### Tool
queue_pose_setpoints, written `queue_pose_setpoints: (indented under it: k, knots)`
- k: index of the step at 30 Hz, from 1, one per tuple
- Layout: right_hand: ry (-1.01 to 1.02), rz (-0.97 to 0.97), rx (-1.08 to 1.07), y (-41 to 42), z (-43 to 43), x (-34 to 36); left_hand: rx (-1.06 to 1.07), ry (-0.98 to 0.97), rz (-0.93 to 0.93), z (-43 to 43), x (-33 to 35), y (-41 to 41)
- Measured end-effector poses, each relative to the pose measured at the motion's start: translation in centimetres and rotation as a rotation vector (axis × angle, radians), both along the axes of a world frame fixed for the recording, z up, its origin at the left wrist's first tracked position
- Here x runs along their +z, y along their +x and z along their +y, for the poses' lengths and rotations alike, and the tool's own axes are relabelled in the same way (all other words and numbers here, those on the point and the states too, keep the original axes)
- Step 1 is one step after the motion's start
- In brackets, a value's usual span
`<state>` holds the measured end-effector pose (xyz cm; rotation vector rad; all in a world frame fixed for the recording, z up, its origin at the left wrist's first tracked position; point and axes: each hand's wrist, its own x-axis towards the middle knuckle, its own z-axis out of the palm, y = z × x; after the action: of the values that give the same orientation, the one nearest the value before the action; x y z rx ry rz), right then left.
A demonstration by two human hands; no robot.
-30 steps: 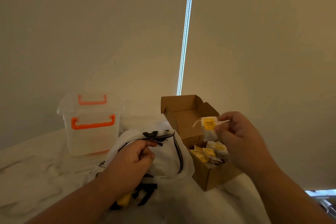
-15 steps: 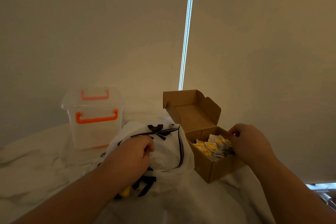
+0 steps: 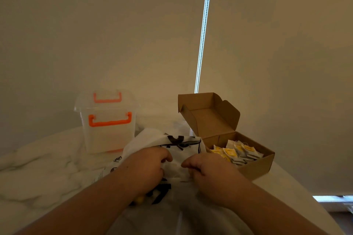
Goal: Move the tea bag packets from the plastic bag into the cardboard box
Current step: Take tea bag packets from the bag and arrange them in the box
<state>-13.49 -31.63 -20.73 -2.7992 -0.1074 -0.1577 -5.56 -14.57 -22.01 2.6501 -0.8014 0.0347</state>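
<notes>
Right hand (image 3: 208, 171) quit one box (image 3: 257, 168); grips one bag (image 3: 149, 139) with left hand (image 3: 147, 168)

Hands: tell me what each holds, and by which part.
Left hand grips the bag by its crumpled top edge. Right hand has curled fingers on the same edge; a firm grip cannot be told.

cardboard box (image 3: 256, 166): matt brown card | plastic bag (image 3: 152, 139): thin crinkled film | tub (image 3: 108, 135): clear plastic
</notes>
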Motion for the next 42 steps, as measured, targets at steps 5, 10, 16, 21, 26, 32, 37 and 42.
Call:
queue_pose_setpoints:
  k: [5,10,16,21,26,32,37,42]
  knots:
    - [-0.033,0.109,-0.056,0.5,-0.1,-0.2,-0.037,-0.004,0.039,0.1,-0.6,0.5]
    - [-0.059,0.209,-0.076,0.8,0.1,0.0,-0.118,0.082,0.030,-0.1,-0.4,0.9]
    - [-0.091,0.252,-0.075,0.8,0.2,0.7,-0.155,0.156,-0.045,-0.3,-0.6,0.9]
    - [-0.071,0.212,-0.078,0.6,0.1,0.3,-0.118,0.118,-0.088,-0.3,-1.2,1.1]
    - [0.004,0.131,-0.087,0.2,-0.1,-0.3,-0.065,-0.020,-0.198,-0.1,-1.5,0.9]
    - [0.143,-0.006,-0.095,-0.2,-0.1,-0.6,-0.108,-0.243,-0.215,0.0,-0.9,0.1]
    - [0.212,-0.210,-0.087,-0.4,0.0,-0.3,-0.184,-0.365,-0.204,0.0,-0.3,-0.8]
    - [0.315,-0.317,-0.077,-1.3,-0.2,0.5,-0.176,-0.444,-0.222,0.2,-0.5,-1.2]
